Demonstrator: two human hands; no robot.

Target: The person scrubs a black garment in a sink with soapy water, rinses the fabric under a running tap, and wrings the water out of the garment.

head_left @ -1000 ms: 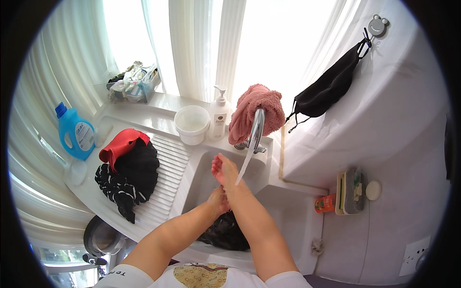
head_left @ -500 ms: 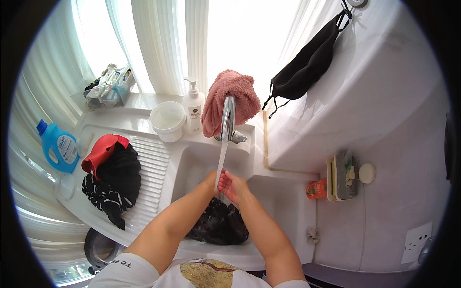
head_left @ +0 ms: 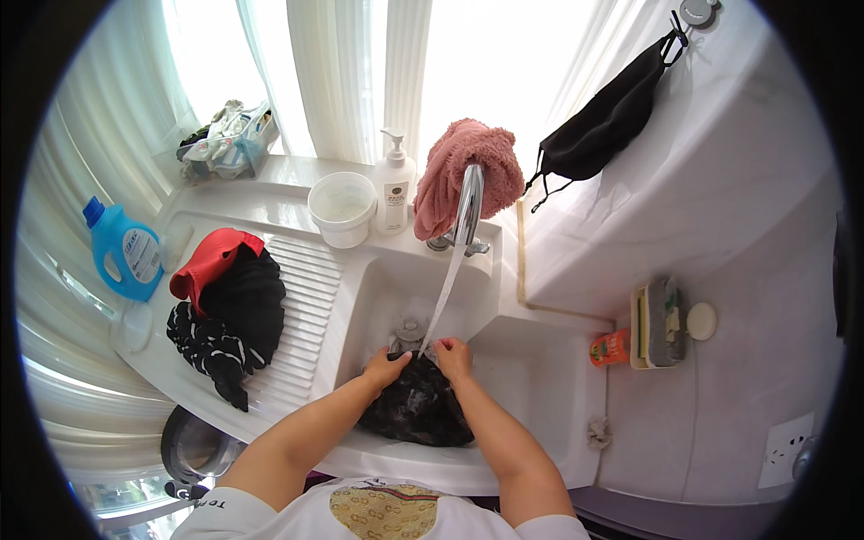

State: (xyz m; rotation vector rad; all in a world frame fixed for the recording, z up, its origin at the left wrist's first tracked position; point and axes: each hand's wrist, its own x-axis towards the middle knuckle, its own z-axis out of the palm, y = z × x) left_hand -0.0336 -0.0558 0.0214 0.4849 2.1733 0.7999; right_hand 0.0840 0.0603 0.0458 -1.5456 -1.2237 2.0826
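One left hand, one right hand — both on wet black cloth.

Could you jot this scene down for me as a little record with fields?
Left hand: holding a wet black cloth by its upper edge
Right hand: at the same edge, beside the water stream; grip unclear
Cloth's place: in a white sink
Tap: running, pink towel around it
Left of basin: red and black clothes, blue bottle
Right wall: hanging black mask

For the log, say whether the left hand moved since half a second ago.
Yes: relative to the faucet, the left hand moved down and leftward.
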